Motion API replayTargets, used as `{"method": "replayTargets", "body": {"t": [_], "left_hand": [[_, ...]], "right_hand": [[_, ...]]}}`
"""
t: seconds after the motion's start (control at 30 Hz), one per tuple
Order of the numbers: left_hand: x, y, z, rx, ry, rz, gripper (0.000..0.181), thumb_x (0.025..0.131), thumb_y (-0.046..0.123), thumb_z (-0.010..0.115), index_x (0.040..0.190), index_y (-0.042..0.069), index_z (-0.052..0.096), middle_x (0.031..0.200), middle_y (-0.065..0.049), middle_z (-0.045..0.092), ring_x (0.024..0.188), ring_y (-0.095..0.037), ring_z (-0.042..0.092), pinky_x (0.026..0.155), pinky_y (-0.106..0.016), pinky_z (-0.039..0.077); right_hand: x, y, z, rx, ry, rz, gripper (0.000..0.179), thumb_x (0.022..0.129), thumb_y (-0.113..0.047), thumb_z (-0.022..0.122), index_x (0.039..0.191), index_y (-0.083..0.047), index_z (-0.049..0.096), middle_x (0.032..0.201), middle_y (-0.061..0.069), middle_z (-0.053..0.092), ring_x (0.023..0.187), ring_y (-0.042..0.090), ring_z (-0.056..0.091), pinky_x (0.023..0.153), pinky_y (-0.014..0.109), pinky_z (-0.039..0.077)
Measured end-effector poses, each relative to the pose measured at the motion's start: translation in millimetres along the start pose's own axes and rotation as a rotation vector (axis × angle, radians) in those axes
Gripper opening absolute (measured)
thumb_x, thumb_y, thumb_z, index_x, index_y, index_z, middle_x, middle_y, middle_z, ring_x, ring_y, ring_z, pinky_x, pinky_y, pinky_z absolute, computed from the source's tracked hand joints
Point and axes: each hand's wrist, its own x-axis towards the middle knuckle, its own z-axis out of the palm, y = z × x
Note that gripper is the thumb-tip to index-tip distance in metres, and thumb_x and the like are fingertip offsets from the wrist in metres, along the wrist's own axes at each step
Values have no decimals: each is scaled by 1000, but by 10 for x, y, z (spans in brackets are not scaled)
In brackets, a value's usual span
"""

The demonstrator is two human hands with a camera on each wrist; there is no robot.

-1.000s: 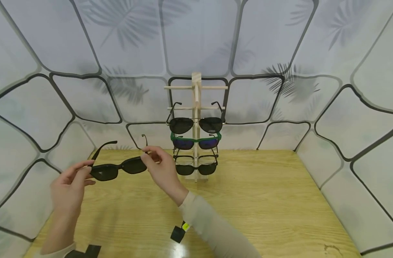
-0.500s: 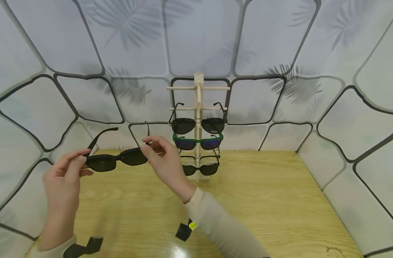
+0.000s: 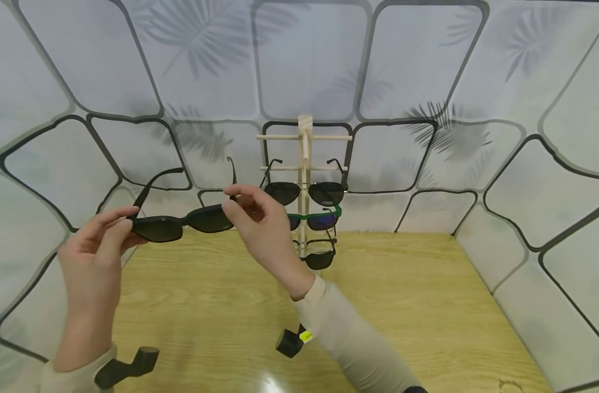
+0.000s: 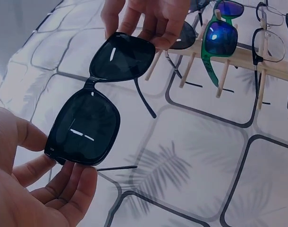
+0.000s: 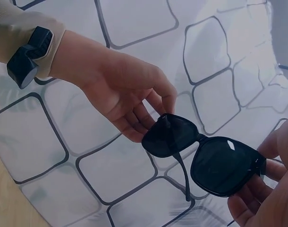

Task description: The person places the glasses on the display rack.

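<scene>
Black sunglasses [image 3: 184, 220] with dark lenses are held in the air above the table's left side, both temples unfolded and pointing away toward the back wall. My left hand [image 3: 95, 243] pinches the left hinge corner between thumb and fingers. At the other hinge corner, my right hand [image 3: 265, 229] pinches the frame in the same way. The left wrist view shows both lenses of the sunglasses [image 4: 82, 125] face on, a bright reflection on each. In the right wrist view, one temple hangs below the sunglasses [image 5: 222, 165] between the two hands.
A wooden display rack [image 3: 305, 128] stands at the back middle, its top pegs bare. It carries aviator sunglasses [image 3: 326, 194], green-framed sunglasses [image 3: 322, 221], clear glasses [image 3: 320, 246] and lower dark sunglasses [image 3: 320, 260]. Patterned cloth walls [image 3: 442, 158] enclose the wooden table [image 3: 402, 305].
Both hands have raised the sunglasses, and the right hand has shifted slightly right. It now covers the left part of the lower glasses on the rack. The grip on both corners is unchanged.
</scene>
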Motion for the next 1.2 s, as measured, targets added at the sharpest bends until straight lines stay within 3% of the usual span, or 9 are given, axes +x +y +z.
{"method": "replayTargets", "body": {"t": [0.1, 0.37, 0.77, 1.07, 1.2], "left_hand": [[35, 44, 53, -15, -18, 18, 20, 101, 2, 64, 114, -10, 75, 92, -7, 78, 71, -13, 75, 78, -17, 63], [142, 160, 237, -164, -83, 99, 21, 99, -4, 64, 114, -14, 73, 94, -11, 78, 73, -16, 76, 76, -21, 63], [248, 298, 623, -136, -197, 151, 23, 101, 1, 65, 118, -11, 74, 90, -6, 79, 77, -14, 77, 80, -22, 64], [299, 369, 777, -117, -218, 174, 22, 101, 3, 66, 119, -8, 76, 86, -3, 78, 76, -13, 76, 81, -21, 64], [294, 418, 829, -45, -222, 156, 22, 102, 7, 68, 120, -1, 78, 86, 0, 79, 74, -11, 75, 82, -20, 62]], "right_hand": [[34, -65, -45, 3, 20, -26, 27, 104, -16, 66, 129, -7, 71, 101, 15, 68, 79, 7, 59, 74, 23, 50], [135, -254, -186, -16, 54, -80, 28, 104, -16, 65, 130, -5, 71, 100, 12, 68, 77, 10, 56, 70, 25, 47], [234, -453, -507, -66, 173, -121, 27, 104, -16, 66, 129, -8, 73, 97, 3, 70, 76, 26, 58, 68, 25, 47], [238, -537, -647, -69, 205, -132, 26, 104, -15, 67, 127, -6, 73, 90, -8, 67, 79, 19, 62, 77, 27, 54], [250, -563, -723, -65, 219, -133, 26, 104, -15, 67, 127, -6, 72, 88, -10, 66, 79, 17, 62, 79, 30, 56]]}}
